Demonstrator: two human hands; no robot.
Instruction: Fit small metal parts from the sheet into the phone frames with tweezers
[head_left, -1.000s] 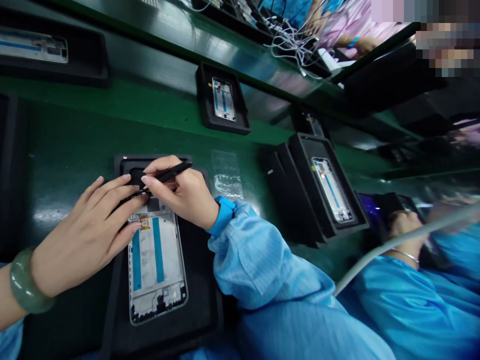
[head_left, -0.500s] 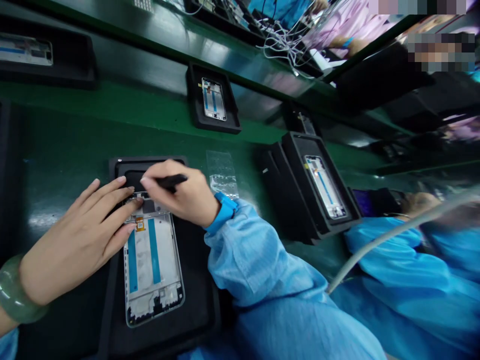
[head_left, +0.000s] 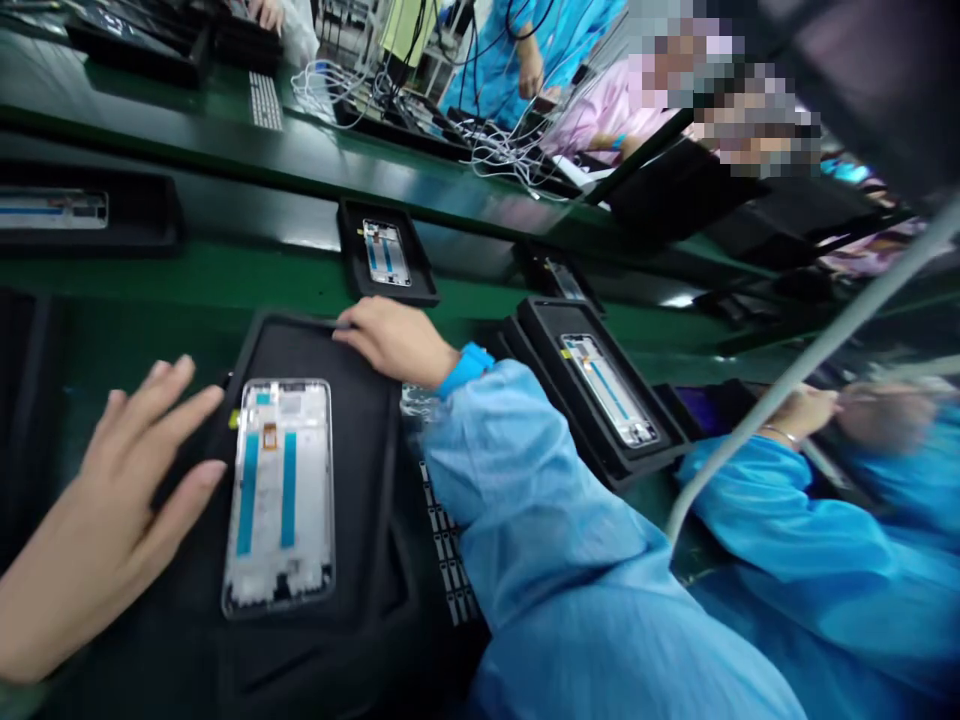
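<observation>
A black tray [head_left: 364, 470] lies in front of me, overlapping another black tray [head_left: 405, 575] beneath it. Inside the upper one is an open phone housing [head_left: 281, 500], silver-white, with two blue strips, a small orange flex cable [head_left: 269, 437] and a yellow tab [head_left: 234, 419] at its left side. My right hand [head_left: 397, 340] pinches the tray's far edge near the right corner. Just left of the tray hovers my left hand [head_left: 142, 490], fingers spread, holding nothing.
More black trays with phone housings stand at the far left [head_left: 161, 215], back middle [head_left: 420, 285] and right [head_left: 551, 315]. Strips of small parts [head_left: 446, 545] lie beside my right sleeve. A grey hose [head_left: 810, 370] crosses the right side, before a co-worker's blue sleeve [head_left: 795, 500].
My right hand has gone from the phone housing's top to the tray's far edge; the black pen-like tool no longer shows. My left hand has lifted off leftward. The view has shifted.
</observation>
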